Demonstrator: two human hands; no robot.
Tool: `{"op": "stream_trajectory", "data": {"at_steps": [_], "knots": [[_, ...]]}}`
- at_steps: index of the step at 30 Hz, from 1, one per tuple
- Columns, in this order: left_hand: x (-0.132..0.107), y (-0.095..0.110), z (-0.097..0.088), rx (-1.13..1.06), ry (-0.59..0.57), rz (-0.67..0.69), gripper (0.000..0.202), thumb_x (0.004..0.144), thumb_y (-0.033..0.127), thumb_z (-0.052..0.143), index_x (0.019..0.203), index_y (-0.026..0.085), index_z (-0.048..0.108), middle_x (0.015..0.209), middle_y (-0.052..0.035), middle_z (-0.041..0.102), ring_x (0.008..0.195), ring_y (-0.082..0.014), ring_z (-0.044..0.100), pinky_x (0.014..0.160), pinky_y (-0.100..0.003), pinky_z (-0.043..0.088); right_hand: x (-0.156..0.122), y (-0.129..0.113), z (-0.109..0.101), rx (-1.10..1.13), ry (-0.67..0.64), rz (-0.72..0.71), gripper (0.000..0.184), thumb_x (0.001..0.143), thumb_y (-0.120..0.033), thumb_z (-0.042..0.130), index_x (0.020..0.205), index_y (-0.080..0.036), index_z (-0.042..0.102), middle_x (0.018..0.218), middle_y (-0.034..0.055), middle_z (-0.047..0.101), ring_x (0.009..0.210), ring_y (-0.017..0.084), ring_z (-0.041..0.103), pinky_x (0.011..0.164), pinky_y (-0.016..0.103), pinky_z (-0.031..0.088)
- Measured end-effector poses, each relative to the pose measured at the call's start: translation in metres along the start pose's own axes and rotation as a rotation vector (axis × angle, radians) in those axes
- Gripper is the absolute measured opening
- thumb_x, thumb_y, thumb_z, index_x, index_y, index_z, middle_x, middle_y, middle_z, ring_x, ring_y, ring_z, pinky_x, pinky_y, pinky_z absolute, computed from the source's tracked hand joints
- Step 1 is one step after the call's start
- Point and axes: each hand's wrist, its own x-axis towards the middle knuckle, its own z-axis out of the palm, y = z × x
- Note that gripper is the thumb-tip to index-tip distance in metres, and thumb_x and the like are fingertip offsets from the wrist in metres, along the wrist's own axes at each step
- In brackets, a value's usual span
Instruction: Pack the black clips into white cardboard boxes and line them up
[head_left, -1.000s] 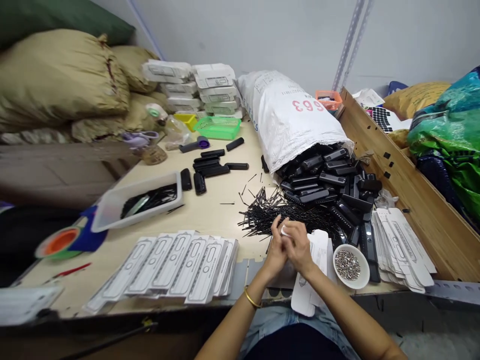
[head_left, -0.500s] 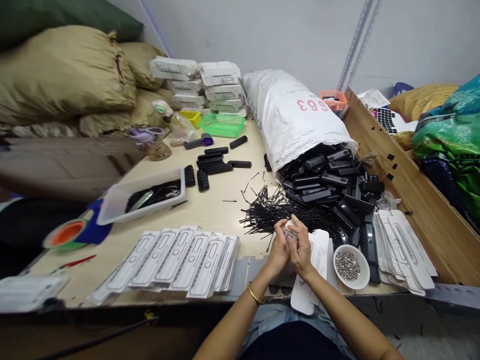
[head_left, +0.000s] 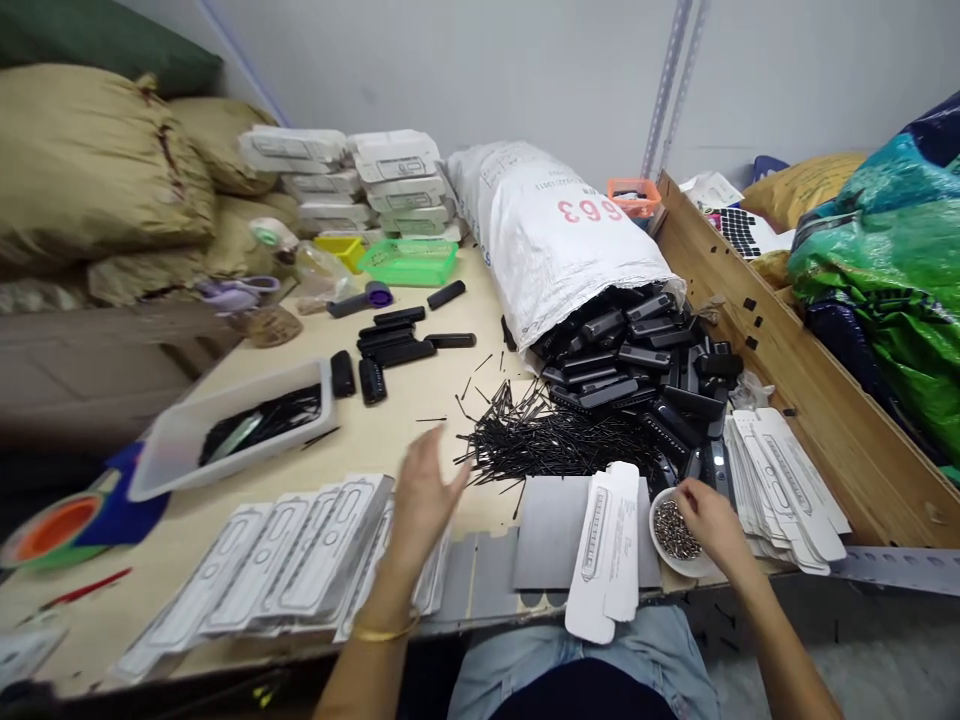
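My left hand (head_left: 426, 495) is over the right part of a row of white printed boxes (head_left: 328, 545), thumb and fingers apart, with nothing seen in it. At the bowl's right rim, my right hand (head_left: 711, 518) has its fingertips pinched together over small metal pieces (head_left: 673, 530); whether something is between them is hidden. These shiny pieces fill a white bowl (head_left: 691, 568). Between the hands, a flattened white printed carton (head_left: 606, 550) lies partly on a grey plate (head_left: 551, 530) at the table's front edge.
Thin black sticks (head_left: 555, 440) lie heaped behind the plate. Black cases (head_left: 645, 360) spill from a white sack (head_left: 570, 240). Flat cartons (head_left: 787, 485) lie at right beside a wooden board (head_left: 817, 410). A translucent tray (head_left: 161, 460) stands left.
My hands have come apart from a white box they held together. The left went left over the row of boxes, the right went right to the bowl. The view has shifted.
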Motion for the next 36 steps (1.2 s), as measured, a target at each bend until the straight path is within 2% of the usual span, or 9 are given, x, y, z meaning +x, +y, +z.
{"op": "stream_trajectory", "data": {"at_steps": [2,5,7,9,12,16,21,26,36], "knots": [[0.015,0.048,0.043,-0.209,-0.15,0.138,0.046,0.082,0.032,0.05,0.126,0.019,0.046,0.123,-0.0123,0.052,0.114,-0.0257,0.048,0.1,-0.044,0.037,-0.008,0.016,0.007,-0.193,-0.083,0.001,0.012,0.079,-0.019,0.047,0.078,-0.019,0.058,0.081,0.0059,0.064,0.078,0.021,0.058,0.067,0.028,0.04],[0.041,0.117,0.105,-0.37,-0.266,0.284,0.057,0.072,0.02,0.06,0.127,0.016,0.046,0.127,-0.0138,0.048,0.12,-0.0262,0.043,0.103,-0.043,0.032,-0.015,0.022,0.02,-0.328,-0.105,-0.037,0.016,0.078,-0.012,0.042,0.075,-0.018,0.057,0.085,0.0079,0.063,0.085,0.022,0.058,0.073,0.03,0.04],[0.056,0.143,0.132,-0.396,-0.267,0.273,0.055,0.068,0.013,0.062,0.122,0.014,0.05,0.12,-0.0147,0.052,0.116,-0.0275,0.045,0.101,-0.045,0.032,-0.016,0.021,0.024,-0.337,-0.088,-0.033,0.017,0.078,-0.012,0.041,0.073,-0.018,0.056,0.081,0.0083,0.062,0.083,0.022,0.058,0.073,0.031,0.04],[0.066,0.149,0.144,-0.42,-0.265,0.247,0.045,0.068,0.01,0.06,0.113,0.014,0.057,0.107,-0.0127,0.058,0.107,-0.0264,0.051,0.097,-0.045,0.035,-0.016,0.021,0.022,-0.271,-0.062,-0.002,0.013,0.076,-0.013,0.043,0.071,-0.018,0.055,0.078,0.0078,0.062,0.081,0.023,0.058,0.071,0.031,0.041],[0.065,0.133,0.134,-0.481,-0.247,0.201,0.033,0.07,0.013,0.06,0.104,0.017,0.062,0.098,-0.0086,0.06,0.097,-0.023,0.055,0.093,-0.041,0.039,-0.013,0.018,0.016,0.021,-0.017,0.055,0.008,0.077,-0.019,0.048,0.071,-0.019,0.053,0.072,0.0043,0.06,0.071,0.02,0.058,0.067,0.03,0.042],[0.039,0.105,0.097,-0.6,-0.185,0.069,0.03,0.074,0.028,0.063,0.102,0.018,0.062,0.1,-0.0071,0.061,0.096,-0.0211,0.056,0.091,-0.038,0.042,0.0,-0.011,0.017,0.69,0.005,0.0,0.017,0.078,-0.034,0.058,0.075,-0.018,0.055,0.075,0.0028,0.061,0.07,0.016,0.057,0.067,0.028,0.044],[-0.004,0.098,0.061,-1.499,-0.247,-0.605,0.039,0.077,0.041,0.063,0.107,0.018,0.055,0.103,-0.0071,0.063,0.096,-0.0206,0.062,0.09,-0.042,0.047,0.016,-0.068,0.037,1.197,-0.094,-0.007,0.022,0.07,-0.032,0.071,0.081,-0.018,0.057,0.08,0.0012,0.061,0.067,0.012,0.055,0.067,0.027,0.046],[-0.021,0.1,0.053,-1.887,-0.234,-0.975,0.02,0.083,0.028,0.059,0.1,0.017,0.055,0.1,-0.0066,0.065,0.1,-0.0198,0.062,0.092,-0.038,0.049,0.018,-0.098,0.051,1.261,-0.129,-0.048,0.018,0.071,-0.027,0.071,0.083,-0.019,0.06,0.081,0.0009,0.062,0.069,0.012,0.056,0.068,0.026,0.046],[-0.023,0.099,0.053,-1.973,-0.209,-1.117,0.023,0.092,0.022,0.042,0.104,0.009,0.056,0.097,-0.0117,0.067,0.095,-0.0166,0.063,0.088,-0.031,0.052,0.007,-0.123,0.065,1.113,-0.036,-0.075,0.012,0.078,-0.028,0.062,0.085,-0.019,0.064,0.081,0.0017,0.062,0.071,0.013,0.056,0.07,0.026,0.046]]}}
